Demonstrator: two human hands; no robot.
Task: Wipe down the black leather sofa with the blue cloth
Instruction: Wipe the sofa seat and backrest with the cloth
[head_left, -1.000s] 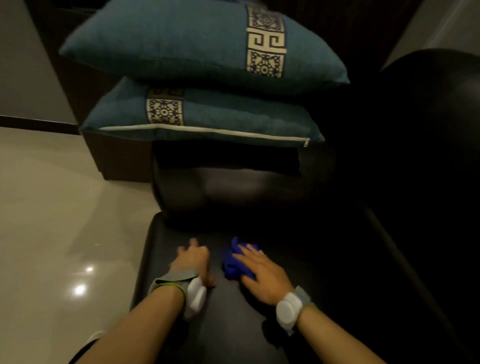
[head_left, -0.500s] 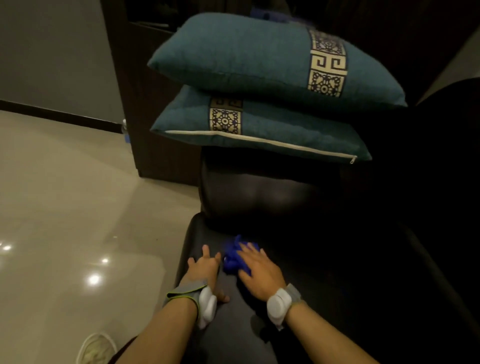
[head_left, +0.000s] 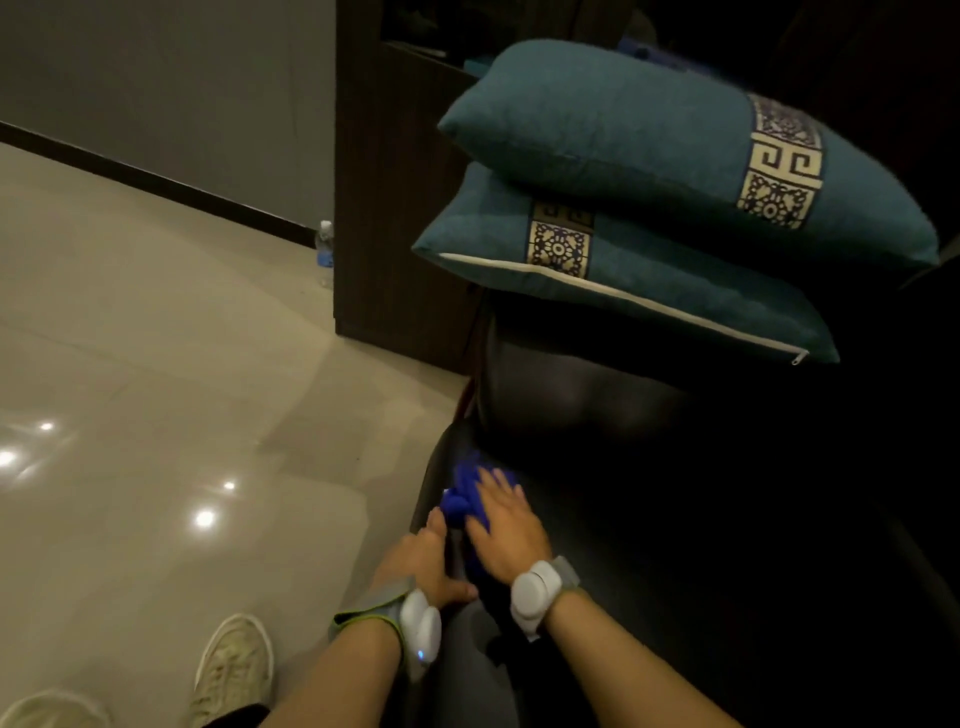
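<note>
both bare forearms reach forward from the bottom edge, each wrist wearing a white band. the right hand (head_left: 506, 525) lies palm down with fingers straight and spread. the left hand (head_left: 423, 558) sits just beside it, fingers bent downward, thumb pointing toward the right wrist.

Two teal cushions (head_left: 675, 208) lie stacked at 1 o'clock beside a dark cabinet (head_left: 395, 208); a water bottle (head_left: 324, 253) stands on the glossy floor (head_left: 156, 364); pale shoes (head_left: 234, 665) at 7 o'clock.
</note>
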